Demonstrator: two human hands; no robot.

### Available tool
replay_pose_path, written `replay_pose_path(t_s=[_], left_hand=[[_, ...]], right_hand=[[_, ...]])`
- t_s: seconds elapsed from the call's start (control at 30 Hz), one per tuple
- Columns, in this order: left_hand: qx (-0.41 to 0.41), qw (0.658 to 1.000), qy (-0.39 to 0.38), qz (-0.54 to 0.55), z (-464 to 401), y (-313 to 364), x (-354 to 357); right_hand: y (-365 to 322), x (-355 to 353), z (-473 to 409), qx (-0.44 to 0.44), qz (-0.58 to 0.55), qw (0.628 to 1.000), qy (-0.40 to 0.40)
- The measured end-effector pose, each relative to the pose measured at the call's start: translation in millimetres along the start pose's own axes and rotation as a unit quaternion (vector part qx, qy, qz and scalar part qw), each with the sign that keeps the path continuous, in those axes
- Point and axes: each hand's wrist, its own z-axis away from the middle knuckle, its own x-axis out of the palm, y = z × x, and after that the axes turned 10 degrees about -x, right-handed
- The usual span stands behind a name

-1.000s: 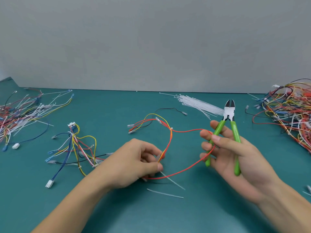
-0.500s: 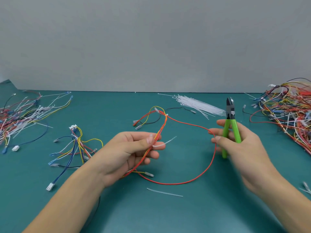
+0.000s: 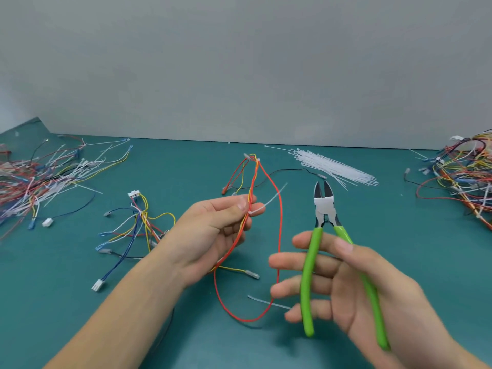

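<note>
Wire bundle pinched in left hand, cutters in right hand

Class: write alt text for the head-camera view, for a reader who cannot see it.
A left hand pinches a red, orange and yellow wire bundle at its white cable tie; the right hand holds open green-handled side cutters over a teal table.
</note>
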Motion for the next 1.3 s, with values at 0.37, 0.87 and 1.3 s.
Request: replay_pose_path(t_s=[0.37, 0.87, 1.3], left_hand=[[-0.031, 0.999, -0.036, 0.027, 4, 4, -4], [-0.052, 0.995, -0.017, 0.081, 5, 0, 7], [-0.035, 0.994, -0.019, 0.105, 8, -3, 15]], right_hand=[[17, 9, 7, 0.005, 0.214, 0.976, 0.035], [32, -12, -13, 0.208, -0.136, 0.965, -0.083], [31, -10, -12, 0.205, -0.178, 0.958, -0.091]])
